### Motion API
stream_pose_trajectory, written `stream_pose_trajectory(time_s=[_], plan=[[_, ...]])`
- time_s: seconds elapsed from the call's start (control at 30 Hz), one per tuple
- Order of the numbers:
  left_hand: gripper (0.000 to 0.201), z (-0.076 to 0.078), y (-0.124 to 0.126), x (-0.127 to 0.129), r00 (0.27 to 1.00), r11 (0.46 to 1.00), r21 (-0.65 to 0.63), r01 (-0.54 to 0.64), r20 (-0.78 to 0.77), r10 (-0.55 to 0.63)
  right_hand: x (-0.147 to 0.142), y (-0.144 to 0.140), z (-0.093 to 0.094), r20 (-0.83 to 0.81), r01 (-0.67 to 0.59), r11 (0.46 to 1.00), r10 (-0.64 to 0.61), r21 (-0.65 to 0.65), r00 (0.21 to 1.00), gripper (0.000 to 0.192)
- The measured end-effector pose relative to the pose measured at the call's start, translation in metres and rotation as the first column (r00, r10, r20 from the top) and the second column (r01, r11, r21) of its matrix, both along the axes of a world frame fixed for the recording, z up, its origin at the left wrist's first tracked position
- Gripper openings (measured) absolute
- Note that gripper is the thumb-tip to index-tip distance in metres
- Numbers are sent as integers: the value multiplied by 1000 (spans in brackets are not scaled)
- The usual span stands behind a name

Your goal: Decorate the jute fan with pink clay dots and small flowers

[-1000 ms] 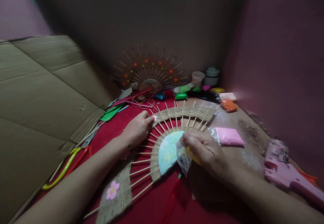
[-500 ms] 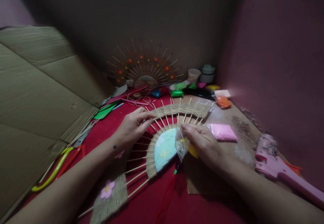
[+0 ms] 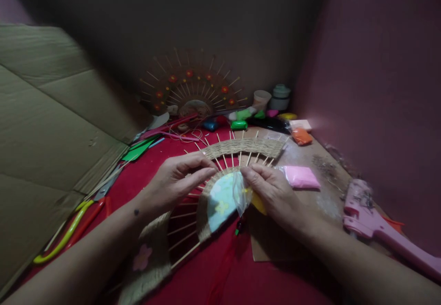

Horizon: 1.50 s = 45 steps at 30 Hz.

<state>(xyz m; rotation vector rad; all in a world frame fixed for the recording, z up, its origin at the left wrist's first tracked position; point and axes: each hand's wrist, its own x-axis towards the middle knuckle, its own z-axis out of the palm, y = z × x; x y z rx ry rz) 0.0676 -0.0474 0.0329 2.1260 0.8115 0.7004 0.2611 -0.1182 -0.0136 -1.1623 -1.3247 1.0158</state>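
A: Where's the fan (image 3: 202,217)?
B: In front of the person, mostly over the red cloth (image 3: 193,277), its right end reaching over brown cardboard. The left forearm crosses above its lower left part.
A: How would it handle?
B: Light, I'd judge, and fairly stiff along the sticks (image 3: 186,255), though a thin stick could snap and the weave might flex. I'd take hold on the broad outer band, away from the bare sticks and the flower.
A: And the right hand (image 3: 270,190)?
B: Closed, thumb against fingers, pinching a clear bag (image 3: 240,190) over the blue middle of the fan. The bag looks thin, limp and probably slippery, so the gathered edge seems the place to grip. Something yellow (image 3: 257,202) shows under that hand; I can't tell whether it's inside the bag.
A: The left hand (image 3: 179,176)?
B: Over the sticks, fingers curled, thumb and forefinger close at the tips. Whether they pinch anything, I can't tell.
A: Smallest thing?
B: The pink flower (image 3: 142,256) on the outer band: likely soft, easily dented.
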Motion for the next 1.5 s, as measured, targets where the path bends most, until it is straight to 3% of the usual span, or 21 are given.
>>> stream_pose_trajectory(time_s=[0.13,0.23,0.37,0.43,0.5,0.57,0.63,0.77,0.97,1.03,1.1,1.2,1.3,1.37,1.43,1.5], plan=[[15,-2,13,-4,985,987,-46,-155,72,158,1,4,-3,-226,-51,988,18,-143,974,34],[20,-6,29,-12,941,963,-127,-239,216,262,4,8,1,-224,-59,989,27,-136,974,36],[22,-16,52,-23,866,937,-143,-319,359,350,12,6,17,132,-108,990,119,-88,984,35],[20,-20,61,-26,840,919,-157,-363,372,395,16,0,23,389,-188,977,212,-99,896,35],[18,-23,66,-28,820,909,-194,-368,393,416,21,-8,24,591,-236,970,225,-60,775,34],[18,-24,68,-29,802,908,-269,-322,431,413,25,-17,20,675,-217,971,97,96,731,30],[19,-22,67,-28,790,893,-397,-212,468,396,29,-22,14,712,-181,972,19,152,702,29],[17,-17,59,-26,790,778,-628,35,494,363,36,-24,4,805,-132,982,-31,135,593,22],[14,-15,51,-24,800,691,-691,214,530,282,39,-24,5,839,-155,979,-24,129,543,13],[14,-16,49,-24,814,679,-701,217,514,270,39,-24,10,836,-177,971,-41,163,548,14],[9,-18,45,-22,824,705,-683,191,502,263,37,-22,17,797,-174,962,-66,211,600,14],[8,-19,35,-19,877,796,-584,160,455,158,29,-16,31,657,-125,970,-45,209,752,13],[19,-16,22,-16,969,883,-441,157,242,-51,14,-6,40,523,-71,987,-16,147,852,23],[25,-13,15,-15,980,910,-366,193,113,-162,4,-1,41,465,-59,982,-31,177,885,27],[28,-11,11,-15,969,912,-328,246,74,-234,-3,0,37,461,-107,967,-12,231,887,14],[29,-10,10,-15,957,899,-329,288,73,-280,-7,-1,30,482,-119,920,-84,374,872,12]])
